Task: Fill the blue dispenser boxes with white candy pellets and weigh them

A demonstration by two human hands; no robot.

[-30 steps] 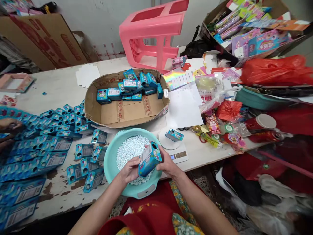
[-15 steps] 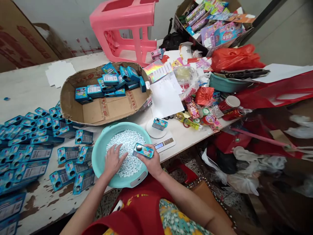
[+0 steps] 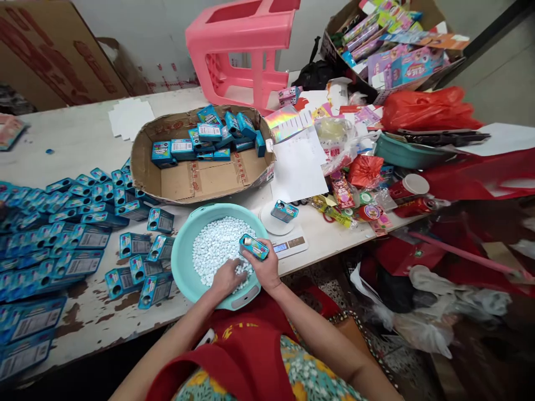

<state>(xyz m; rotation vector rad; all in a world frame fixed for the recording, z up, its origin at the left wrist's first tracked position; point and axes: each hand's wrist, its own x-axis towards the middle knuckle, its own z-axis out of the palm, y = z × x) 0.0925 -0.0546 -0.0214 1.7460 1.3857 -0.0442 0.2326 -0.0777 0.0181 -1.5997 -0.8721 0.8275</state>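
A turquoise basin [image 3: 180, 262] holds many small pale blue-white candies [image 3: 215, 239]. My left hand [image 3: 228, 277] is down in the candies at the basin's lower right, its fingers curled into them and their tips hidden. Over the basin's right rim, my right hand [image 3: 266, 267] grips a small blue box [image 3: 254, 247] whose round opening faces up. Just beyond, another blue box [image 3: 285, 211] stands on the round plate of a white scale [image 3: 295, 244]. Left of the basin, open-holed blue boxes [image 3: 161, 220] stand on the table.
Behind the basin lies a cardboard tray [image 3: 179, 186] with several blue boxes inside. A pink stool [image 3: 242, 33] is behind it. White paper [image 3: 298, 167], wrappers, a red bag [image 3: 430, 108] and a paper cup [image 3: 412, 186] crowd the right side. Many blue boxes fill the left.
My left hand has moved right and deeper into the candies, closer to my right hand. The held box is tilted differently. The view has shifted left.
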